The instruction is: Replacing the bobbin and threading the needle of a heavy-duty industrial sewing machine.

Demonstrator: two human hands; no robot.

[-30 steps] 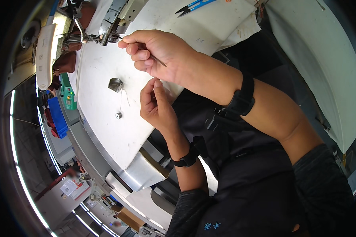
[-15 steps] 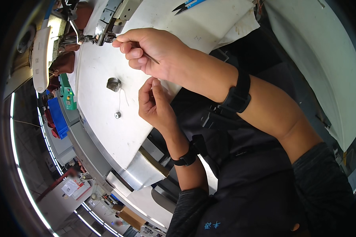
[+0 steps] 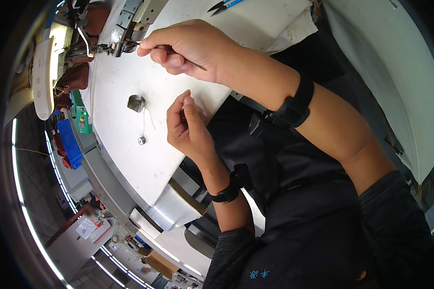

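Observation:
My right hand (image 3: 190, 50) is closed around a thin dark metal tool (image 3: 196, 64), whose rear end sticks out below the fingers. Its fingertips are beside the presser-foot area of a sewing machine (image 3: 115, 47); what the tool's front end touches is too small to tell. Lower down, my left hand (image 3: 192, 126) hovers over the table's near edge, fingers curled and thumb tip close to the index finger. Anything between them is hidden. On the white tabletop (image 3: 125, 166), left of this hand, lie a metal bobbin case (image 3: 136, 102) and a small bobbin (image 3: 142, 140) with loose white thread.
Blue-handled thread snips (image 3: 224, 6) lie at the table's far side. A white lamp-like machine part (image 3: 43, 79) stands at the left, with a green box (image 3: 80, 111) and a blue bin (image 3: 70, 143) beyond. Pale cloth (image 3: 386, 72) hangs at the right.
My right hand has risen a little away from me, and more of the tool shows behind its fingers. The left hand has barely moved.

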